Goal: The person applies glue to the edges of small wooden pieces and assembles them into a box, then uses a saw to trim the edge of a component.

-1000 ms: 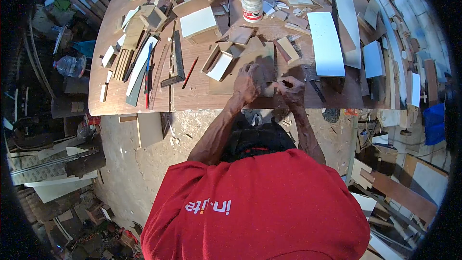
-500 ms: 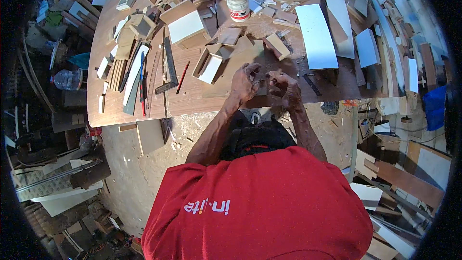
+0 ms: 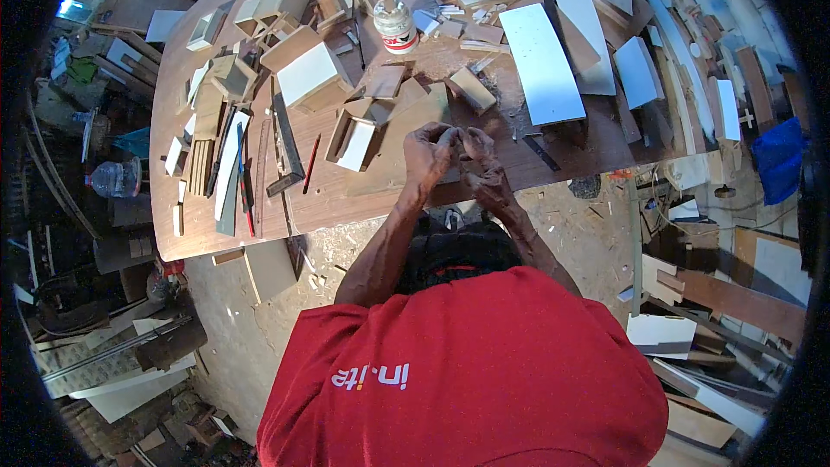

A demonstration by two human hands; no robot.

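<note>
Brown tabletop (image 3: 333, 206), jar (image 3: 396, 31) and offcuts (image 3: 482, 33) beyond board (image 3: 391, 166)

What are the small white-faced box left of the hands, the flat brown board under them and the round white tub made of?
Small white-faced box: probably wood-based board; bare brown edges, smooth white face, perhaps laminate or paint.
Flat brown board: likely plywood or fibreboard, seemingly unpainted; even, matt brown surface.
Round white tub: probably plastic; smooth, rounded wall.

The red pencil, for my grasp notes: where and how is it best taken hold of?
Probably mid-shaft, pinched across its width from above, coming in over its near end. The red pencil is slim and lies flat, with bare tabletop along both sides; the try square lies to its left.
</note>
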